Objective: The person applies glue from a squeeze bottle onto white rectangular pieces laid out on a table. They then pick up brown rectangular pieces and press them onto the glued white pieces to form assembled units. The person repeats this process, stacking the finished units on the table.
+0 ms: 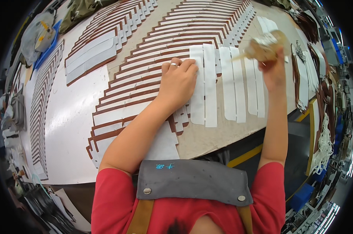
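My right hand (pixel 274 71) is raised over the right side of the table, closed around a yellowish, cloudy squeeze bottle (pixel 267 46). The bottle is smeared by motion, and a thin nozzle points left from it. Beneath it lie pairs of long white strips (pixel 231 89) with rounded corners. My left hand (pixel 179 81), a ring on one finger, rests with curled fingers at the left edge of another white strip pair (pixel 203 85). Its fingertips are partly hidden, so what they pinch cannot be made out. Overlapping brown-edged white pieces (pixel 141 84) fan out under that hand and forearm.
More overlapping rows (pixel 46 105) run along the left of the table (pixel 73 144). A stack of white panels (pixel 91 56) lies beyond. A blue tray (pixel 47 46) with a plastic bag stands far left. Brown and white strips (pixel 301 78) hang over the right edge.
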The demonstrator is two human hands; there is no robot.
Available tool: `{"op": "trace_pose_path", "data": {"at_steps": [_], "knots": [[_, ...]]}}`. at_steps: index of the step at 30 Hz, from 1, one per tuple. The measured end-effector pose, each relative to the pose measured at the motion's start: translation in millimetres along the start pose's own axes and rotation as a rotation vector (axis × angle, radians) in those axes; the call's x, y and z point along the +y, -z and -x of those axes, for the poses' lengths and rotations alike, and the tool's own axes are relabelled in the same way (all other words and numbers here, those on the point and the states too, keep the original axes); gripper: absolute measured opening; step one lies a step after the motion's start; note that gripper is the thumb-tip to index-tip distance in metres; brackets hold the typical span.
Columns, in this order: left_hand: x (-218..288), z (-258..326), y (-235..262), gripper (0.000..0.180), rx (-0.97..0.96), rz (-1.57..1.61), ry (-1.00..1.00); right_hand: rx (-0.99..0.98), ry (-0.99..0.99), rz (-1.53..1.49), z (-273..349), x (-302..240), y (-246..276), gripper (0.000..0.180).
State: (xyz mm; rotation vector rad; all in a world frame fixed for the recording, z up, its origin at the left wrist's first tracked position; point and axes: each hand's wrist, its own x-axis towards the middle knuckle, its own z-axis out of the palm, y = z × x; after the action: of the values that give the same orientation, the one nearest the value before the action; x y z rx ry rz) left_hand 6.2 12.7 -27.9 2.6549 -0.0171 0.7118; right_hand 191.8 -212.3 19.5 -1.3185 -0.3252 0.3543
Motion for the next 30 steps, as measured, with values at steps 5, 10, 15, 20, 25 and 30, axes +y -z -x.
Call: {"op": "trace_pose_path", "data": {"at_steps": [5,10,15,20,25,30], "knots": [[-0.6,0.0,-1.0,0.015,-0.019,-0.048,-0.001,-0.021,0.174,0.255,-17.0,7.6,-64.3,0.057],[-1.5,0.7,-2.3,0.017,-0.014,-0.055,-0.002,-0.002,0.231,0.28,-31.9,21.6,-73.6,0.056],[-0.8,0.6,-2.4,0.016,-0.002,-0.057,0.003,-0.021,0.263,0.295,-39.5,29.2,-71.0,0.053],[-0.2,0.3,-2.7,0.016,-0.01,-0.076,0.005,-0.005,0.269,0.286,-39.6,32.6,-71.0,0.053],[-1.5,1.0,-4.7,0.018,0.01,-0.098,-0.006,-0.018,0.238,0.272,-34.6,33.7,-68.0,0.051],[-0.5,1.1,-4.5,0.019,-0.002,-0.115,0.002,-0.031,0.162,0.28,-7.4,29.1,-68.2,0.05]]}}
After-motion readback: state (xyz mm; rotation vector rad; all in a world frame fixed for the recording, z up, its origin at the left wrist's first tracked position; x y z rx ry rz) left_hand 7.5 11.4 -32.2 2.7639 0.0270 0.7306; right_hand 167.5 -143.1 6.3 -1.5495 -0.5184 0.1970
